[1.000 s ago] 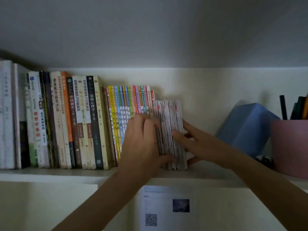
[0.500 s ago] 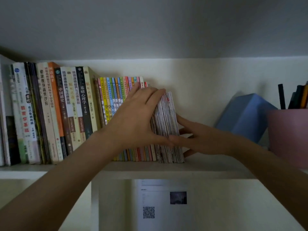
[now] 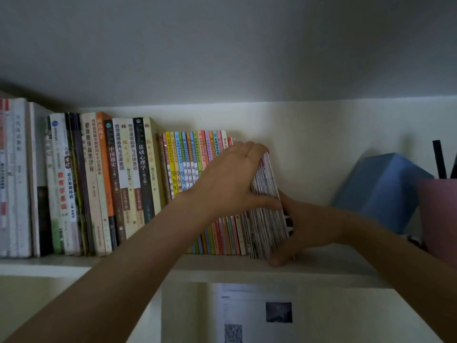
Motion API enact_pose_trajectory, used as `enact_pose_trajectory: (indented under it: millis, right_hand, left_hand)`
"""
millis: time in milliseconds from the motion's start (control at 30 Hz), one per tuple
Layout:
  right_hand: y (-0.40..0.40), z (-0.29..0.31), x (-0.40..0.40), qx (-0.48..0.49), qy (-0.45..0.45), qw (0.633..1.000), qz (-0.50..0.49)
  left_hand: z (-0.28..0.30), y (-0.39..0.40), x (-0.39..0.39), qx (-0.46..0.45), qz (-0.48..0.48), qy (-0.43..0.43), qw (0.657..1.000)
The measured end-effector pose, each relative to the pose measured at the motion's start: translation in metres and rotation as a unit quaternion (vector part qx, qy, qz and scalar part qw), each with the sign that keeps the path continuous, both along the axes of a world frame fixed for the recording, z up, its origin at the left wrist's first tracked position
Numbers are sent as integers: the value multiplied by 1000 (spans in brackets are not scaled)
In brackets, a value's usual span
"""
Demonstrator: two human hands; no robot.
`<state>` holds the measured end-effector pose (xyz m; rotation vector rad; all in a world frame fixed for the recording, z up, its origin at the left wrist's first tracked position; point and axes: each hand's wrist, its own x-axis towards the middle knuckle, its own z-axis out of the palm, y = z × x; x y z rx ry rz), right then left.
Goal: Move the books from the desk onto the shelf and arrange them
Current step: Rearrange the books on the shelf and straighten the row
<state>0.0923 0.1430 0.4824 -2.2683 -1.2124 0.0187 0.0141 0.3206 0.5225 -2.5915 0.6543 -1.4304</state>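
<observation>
Your left hand (image 3: 230, 179) and right hand (image 3: 306, 226) clamp the thin booklets (image 3: 268, 214) upright on the shelf (image 3: 321, 266) mid-frame; squaring them remains.

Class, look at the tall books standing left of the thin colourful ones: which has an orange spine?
The orange-spined book, fourth to the left of the black-spined one. Its neighbours are cream, white or dark.
</observation>
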Motion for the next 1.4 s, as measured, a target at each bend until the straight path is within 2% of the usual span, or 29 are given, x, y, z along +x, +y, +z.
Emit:
enact_pose_trajectory:
  millis: [300,400,500,600,767,867,1000,1100,1200,1300,1333,1400]
  right_hand:
    - [8,-9,-6,12,-52,996,-74]
    - [-3,-15,-17,71,-67,989,-115]
    - [-13,-16,-32,146,-80,983,-77]
    - [-4,-8,-53,163,-126,978,-46]
    - [20,-2,-52,173,-243,952,-68]
    - [17,-7,-45,169,-227,955,-94]
    - [16,-3,-43,169,-190,958,-130]
    - [25,8,-45,194,-202,948,-151]
    - [35,21,-48,175,-291,924,-177]
    - [62,26,-57,56,-485,847,-210]
    - [78,25,-63,16,-523,830,-193]
    - [116,19,-75,-44,-554,819,-139]
  left_hand:
    - [-1,3,4,23,19,4,1000]
    - [-8,-1,1,12,9,-15,1000]
    - [-31,9,-4,-30,2,-49,998]
    - [-55,38,-12,-32,60,-80,994]
    - [-71,88,-24,9,154,-64,986]
    - [-76,103,-30,32,150,-50,987]
    - [-82,118,-41,3,121,-67,990]
    - [-84,138,-49,-23,126,-70,989]
    - [-82,160,-53,-33,125,-53,990]
    - [-80,174,-53,-20,115,-39,992]
    - [-80,176,-52,-17,114,-39,993]
    - [-79,177,-50,-20,112,-36,993]
